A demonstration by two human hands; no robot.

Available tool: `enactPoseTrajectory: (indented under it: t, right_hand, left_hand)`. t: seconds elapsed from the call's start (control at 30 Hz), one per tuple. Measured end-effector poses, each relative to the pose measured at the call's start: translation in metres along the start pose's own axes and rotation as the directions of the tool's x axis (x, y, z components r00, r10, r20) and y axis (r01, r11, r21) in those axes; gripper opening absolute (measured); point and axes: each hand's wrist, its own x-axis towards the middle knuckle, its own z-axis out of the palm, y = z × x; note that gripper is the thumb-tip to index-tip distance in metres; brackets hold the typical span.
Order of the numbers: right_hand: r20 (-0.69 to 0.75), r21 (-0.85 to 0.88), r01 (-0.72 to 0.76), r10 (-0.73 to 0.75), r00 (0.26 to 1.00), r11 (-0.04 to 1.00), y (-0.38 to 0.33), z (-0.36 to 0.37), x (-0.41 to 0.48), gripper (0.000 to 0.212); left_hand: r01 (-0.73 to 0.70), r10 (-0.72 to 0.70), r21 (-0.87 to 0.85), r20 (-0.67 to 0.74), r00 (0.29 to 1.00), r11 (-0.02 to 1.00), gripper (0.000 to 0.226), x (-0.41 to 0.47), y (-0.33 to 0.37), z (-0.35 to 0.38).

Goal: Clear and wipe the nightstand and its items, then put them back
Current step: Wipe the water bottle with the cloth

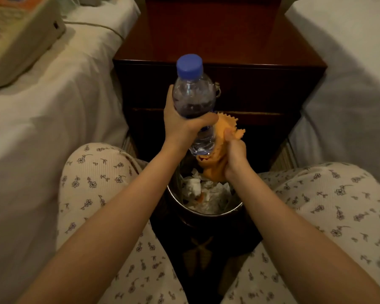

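A clear plastic water bottle [193, 97] with a blue cap is held upright in front of the dark wooden nightstand [219, 44]. My left hand [180, 126] grips the bottle around its middle. My right hand [234, 154] holds an orange cloth [215, 150] pressed against the bottle's lower part and base. The top of the nightstand shows nothing on it in this view.
A round waste bin [235, 208] with crumpled white tissues stands on the floor between my knees, right under the bottle. White-sheeted beds flank the nightstand on the left [53, 110] and right [347, 73]. A beige telephone [15, 40] lies on the left bed.
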Motion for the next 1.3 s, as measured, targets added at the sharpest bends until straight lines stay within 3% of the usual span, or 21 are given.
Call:
enactPoseTrajectory:
  t: [0.1, 0.2, 0.3, 0.43, 0.57, 0.7, 0.83, 0.97, 1.17, 1.3]
  right_hand:
    - [-0.106, 0.021, -0.077, 0.078, 0.991, 0.997, 0.002, -0.009, 0.0, 0.042]
    - [-0.008, 0.076, -0.187, 0.189, 0.982, 0.979, 0.011, -0.013, -0.006, 0.029]
    - [0.118, 0.149, -0.225, 0.209, 0.971, 0.963, 0.009, -0.013, -0.012, 0.034]
    - [0.136, 0.123, -0.163, 0.146, 0.98, 0.979, 0.002, -0.011, -0.006, 0.032]
    - [-0.028, -0.1, -0.134, 0.132, 0.991, 0.986, 0.008, -0.009, -0.001, 0.046]
    - [-0.094, -0.115, -0.07, 0.059, 0.994, 0.991, 0.003, -0.013, 0.004, 0.052]
    - [0.073, -0.018, 0.057, -0.056, 0.996, 0.998, -0.02, -0.004, -0.007, 0.045]
    - [0.401, -0.149, 0.079, -0.013, 0.916, 0.986, -0.019, 0.008, -0.025, 0.031]
    - [0.633, -0.127, 0.146, -0.033, 0.774, 0.981, -0.015, 0.009, -0.035, 0.033]
    - [0.653, -0.056, 0.229, -0.138, 0.744, 0.972, -0.013, 0.025, -0.052, 0.04]
  left_hand:
    - [0.113, -0.111, -0.132, 0.022, 0.994, 0.985, 0.078, 0.002, 0.004, 0.001]
    - [0.194, -0.196, -0.293, 0.024, 0.98, 0.936, 0.056, 0.002, 0.003, 0.001]
    - [0.276, -0.293, -0.372, 0.013, 0.956, 0.886, 0.054, 0.003, 0.004, -0.006]
    - [0.26, -0.264, -0.3, 0.026, 0.964, 0.918, 0.05, 0.006, 0.011, -0.009]
    - [0.238, -0.237, -0.134, 0.022, 0.971, 0.962, 0.061, 0.004, 0.011, -0.004]
    - [0.32, -0.329, -0.173, -0.026, 0.944, 0.931, 0.053, 0.003, 0.015, -0.006]
    - [0.382, -0.389, -0.102, -0.056, 0.919, 0.918, 0.05, -0.001, 0.017, -0.011]
    - [0.386, -0.387, -0.037, -0.026, 0.922, 0.922, 0.04, -0.004, 0.022, -0.008]
    - [0.573, -0.575, -0.054, -0.115, 0.81, 0.818, 0.05, 0.013, 0.04, -0.014]
    - [0.624, -0.623, 0.06, -0.039, 0.781, 0.779, 0.071, 0.035, 0.059, -0.025]
